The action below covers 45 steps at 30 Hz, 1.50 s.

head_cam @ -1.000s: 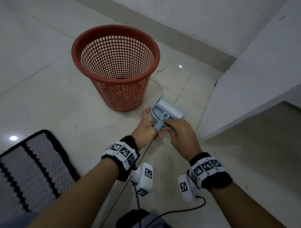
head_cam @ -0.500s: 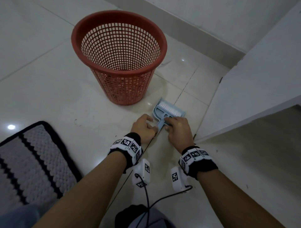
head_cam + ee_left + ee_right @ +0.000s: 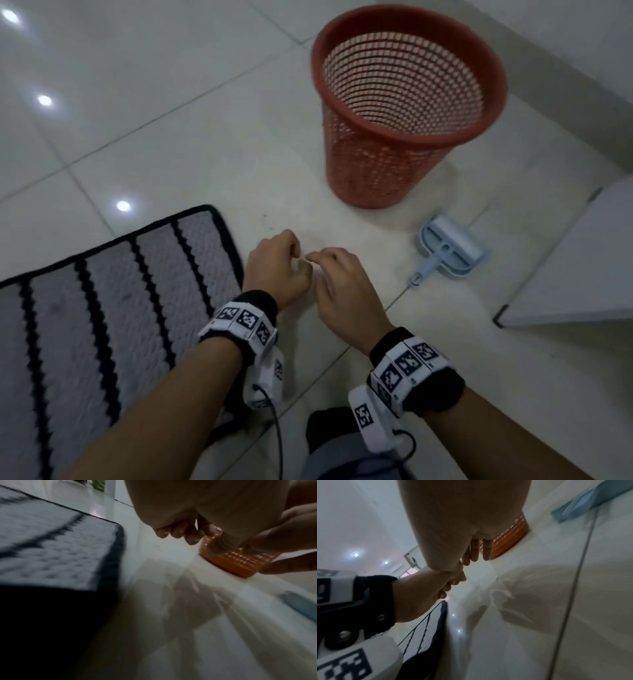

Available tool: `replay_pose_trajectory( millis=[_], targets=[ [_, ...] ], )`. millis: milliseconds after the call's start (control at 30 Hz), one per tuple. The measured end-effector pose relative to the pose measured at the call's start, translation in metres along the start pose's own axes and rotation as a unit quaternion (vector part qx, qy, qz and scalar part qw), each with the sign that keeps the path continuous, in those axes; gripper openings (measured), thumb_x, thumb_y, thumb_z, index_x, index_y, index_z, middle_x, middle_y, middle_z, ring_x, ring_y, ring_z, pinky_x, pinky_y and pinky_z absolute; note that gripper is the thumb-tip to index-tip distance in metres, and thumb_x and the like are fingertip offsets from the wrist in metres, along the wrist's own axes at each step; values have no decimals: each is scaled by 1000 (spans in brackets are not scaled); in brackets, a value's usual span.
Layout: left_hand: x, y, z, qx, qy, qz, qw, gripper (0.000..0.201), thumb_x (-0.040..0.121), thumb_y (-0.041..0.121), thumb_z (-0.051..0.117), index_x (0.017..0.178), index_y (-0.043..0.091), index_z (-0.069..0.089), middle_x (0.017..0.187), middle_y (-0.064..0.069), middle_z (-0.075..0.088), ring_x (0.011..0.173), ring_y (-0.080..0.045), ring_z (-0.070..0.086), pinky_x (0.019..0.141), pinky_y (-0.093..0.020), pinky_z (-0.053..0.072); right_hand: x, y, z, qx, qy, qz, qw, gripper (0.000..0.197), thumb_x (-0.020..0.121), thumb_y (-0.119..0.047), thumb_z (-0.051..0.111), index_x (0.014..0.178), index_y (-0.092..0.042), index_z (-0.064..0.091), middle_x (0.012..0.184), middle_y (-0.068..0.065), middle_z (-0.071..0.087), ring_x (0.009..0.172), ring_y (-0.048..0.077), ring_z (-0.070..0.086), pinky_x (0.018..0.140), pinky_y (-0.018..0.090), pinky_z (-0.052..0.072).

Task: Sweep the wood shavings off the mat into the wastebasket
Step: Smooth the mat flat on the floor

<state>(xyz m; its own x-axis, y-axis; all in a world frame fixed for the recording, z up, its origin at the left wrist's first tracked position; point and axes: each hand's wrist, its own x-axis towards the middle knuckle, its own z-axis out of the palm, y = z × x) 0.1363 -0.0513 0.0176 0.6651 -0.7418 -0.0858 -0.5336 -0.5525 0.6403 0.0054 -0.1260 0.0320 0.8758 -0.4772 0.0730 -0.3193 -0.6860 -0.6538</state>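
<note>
The red mesh wastebasket [image 3: 407, 102] stands on the tiled floor at the upper right. Below it, a light blue dustpan with the brush nested in it [image 3: 448, 251] lies flat on the floor, and nothing touches it. The grey mat with black stripes [image 3: 102, 308] lies at the left, with no shavings showing on the part in view. My left hand [image 3: 274, 263] and right hand [image 3: 337, 274] hover side by side over bare floor between the mat and the dustpan. Both hold nothing, and their fingers [image 3: 180, 532] [image 3: 477, 550] hang loosely curled.
A white cabinet or wall block [image 3: 575, 274] juts in at the right, close beside the dustpan. A skirting wall [image 3: 565, 113] runs behind the wastebasket. Open tiled floor [image 3: 154, 102] stretches to the upper left. My dark-clothed knee [image 3: 329, 431] is at the bottom.
Both hands have let go of the dustpan and brush handle and drawn back left toward the mat. The dustpan now lies alone on the floor. The head view has swung left.
</note>
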Motion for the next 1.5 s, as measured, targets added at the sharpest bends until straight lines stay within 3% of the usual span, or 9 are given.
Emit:
replay_pose_trajectory(
  millis=[200,367,467,600,700,900,1267,1400,1500],
  targets=[
    [-57,-92,-55,151,71,-13,986,37,66,45,53,88,16,56,83,-4,57,77,-30,55,68,-37,37,16,-34,62,-7,-176,-95,980,48,93,-42,52,132,-15,54,141,10,48,133,25,42,104,42,43],
    [-113,-146,-80,220,33,-99,970,71,72,64,45,129,22,56,133,-8,52,117,-33,49,95,-47,35,19,-58,98,-28,-303,-87,948,70,92,-57,51,150,-24,28,163,1,1,150,22,-6,118,41,18],
    [-142,-165,-84,216,22,-191,957,80,76,77,36,147,41,32,158,-2,23,143,-31,23,113,-57,17,24,-68,110,-79,-309,-94,943,81,90,-59,53,154,-27,16,162,1,-14,147,28,-18,118,44,16],
    [-185,-185,-92,204,29,-366,907,91,67,96,18,143,59,-16,160,3,-24,146,-35,-20,108,-70,-14,37,-82,125,-108,-341,-100,928,86,89,-59,53,154,-30,4,160,0,-23,140,24,-30,119,45,13],
    [-201,-198,-105,169,29,-439,882,97,59,101,11,138,60,-26,156,4,-34,143,-35,-27,105,-72,-12,47,-98,141,-121,-351,-113,922,87,89,-60,52,154,-29,2,159,2,-23,140,26,-30,119,48,8],
    [-190,-236,-148,115,6,-479,870,104,50,105,11,138,61,-24,154,6,-38,142,-35,-30,104,-72,-13,89,-151,184,-174,-339,-149,912,89,89,-61,52,154,-22,7,161,15,-12,148,32,-13,119,46,-2],
    [-175,-300,-211,94,9,-497,863,106,49,105,16,140,62,-18,157,7,-31,145,-36,-24,105,-74,-10,150,-215,245,-194,-370,-162,894,93,86,-59,58,153,-17,10,160,20,-8,148,36,-6,119,49,8],
    [-159,-305,-225,92,5,-478,874,102,55,101,27,143,62,-9,161,3,-21,146,-39,-16,106,-76,1,171,-226,253,-218,-373,-173,885,97,84,-61,61,153,-14,12,160,23,-5,148,38,-5,118,50,13],
    [-155,-299,-221,115,-28,-462,879,112,45,105,29,140,64,-14,159,4,-26,146,-37,-18,105,-77,0,178,-229,257,-234,-372,-176,881,99,82,-62,62,152,-12,14,159,25,-1,147,40,-2,117,51,17]
  ],
)
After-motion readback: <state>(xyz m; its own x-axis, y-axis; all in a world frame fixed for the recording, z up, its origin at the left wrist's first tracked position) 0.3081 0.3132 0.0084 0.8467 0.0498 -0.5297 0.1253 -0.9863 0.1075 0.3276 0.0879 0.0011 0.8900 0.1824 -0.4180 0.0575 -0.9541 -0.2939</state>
